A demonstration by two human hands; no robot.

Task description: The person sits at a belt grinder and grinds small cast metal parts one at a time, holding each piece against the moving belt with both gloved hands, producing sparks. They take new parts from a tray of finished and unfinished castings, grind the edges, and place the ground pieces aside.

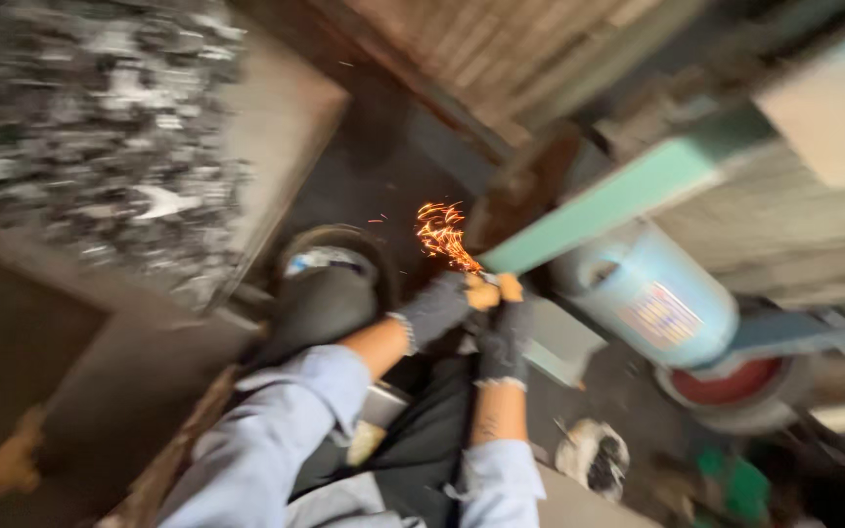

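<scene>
My fingertips (pixel 493 289) poke bare out of cut-off dark gloves and are pinched together on a small workpiece (pixel 487 279) that I can barely make out; it is mostly hidden between them. Both hands meet there: my left hand (pixel 434 310) closes on it from the side, my right hand (pixel 507 337) comes up from below, and the fingers of both are curled narrow around the piece. I judge the two-handed pinch is there to steady something small against the pull of the moving green belt (pixel 606 202), which runs up and away toward the top right. The piece sits right at the lower end of that belt, and a fan of orange sparks (pixel 440 233) shoots up and to the left from the contact, away from my arms.

Further out, my light blue sleeves (pixel 276 430) are pushed back from the wrists, probably to stay out of the belt. A pale blue motor (pixel 645 303) lies just beside the belt, with a red wheel (pixel 726 381) below it. To the left, a boxy bin (pixel 276 127) holds a heap of shiny metal pieces (pixel 100 117), within easy reach.

Everything is smeared by motion. I cannot tell the exact shape of the workpiece, nor what the round dark thing (pixel 330 284) behind my left forearm is. The machine's upper frame is cut off at the top right.
</scene>
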